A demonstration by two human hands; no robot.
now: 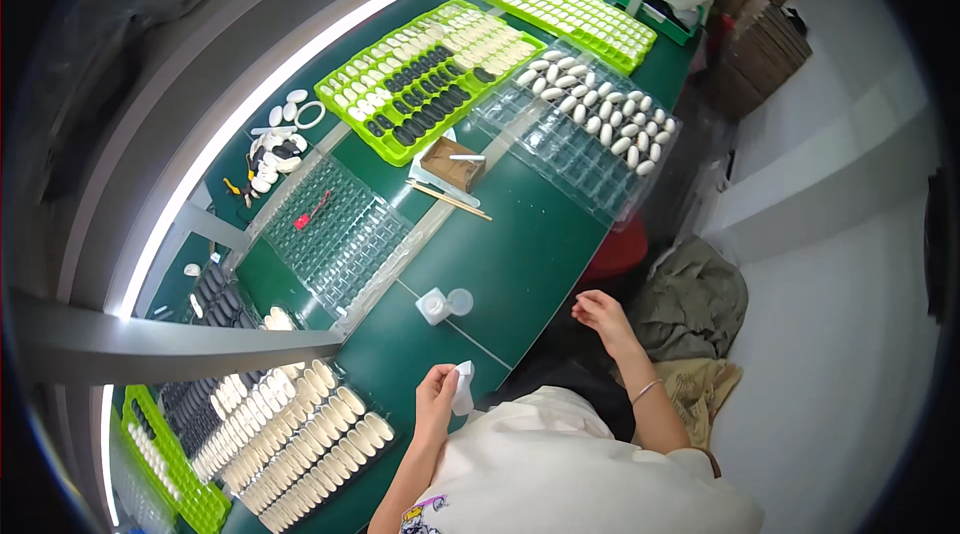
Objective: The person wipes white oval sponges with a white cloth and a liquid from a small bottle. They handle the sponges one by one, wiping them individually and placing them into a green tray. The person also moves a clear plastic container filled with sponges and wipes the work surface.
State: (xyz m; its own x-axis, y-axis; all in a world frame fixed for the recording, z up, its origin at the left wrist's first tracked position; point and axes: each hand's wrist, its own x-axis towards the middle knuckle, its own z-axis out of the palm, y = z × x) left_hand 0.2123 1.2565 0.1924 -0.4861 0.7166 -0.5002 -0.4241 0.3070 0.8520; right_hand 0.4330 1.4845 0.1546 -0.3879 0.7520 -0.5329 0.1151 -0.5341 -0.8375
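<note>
At the table's near edge, my left hand (436, 400) pinches a small white cloth or tissue (463, 390) that hangs down from its fingers. My right hand (603, 320) is raised in the air past the table's right edge, its fingers loosely bent and somewhat apart, with no object visible in them. On the green table between and beyond my hands stands a small whitish square jar (433, 307), its round clear lid (460, 301) beside it. What the jar contains is too small to tell.
A clear tray (590, 179) with white oval pieces lies far right, a green tray (395, 152) of black and white pieces beyond. Sticks (450, 200) rest by a brown box (440, 170). A metal post (200, 346) crosses over cream oval pieces (310, 444) at left.
</note>
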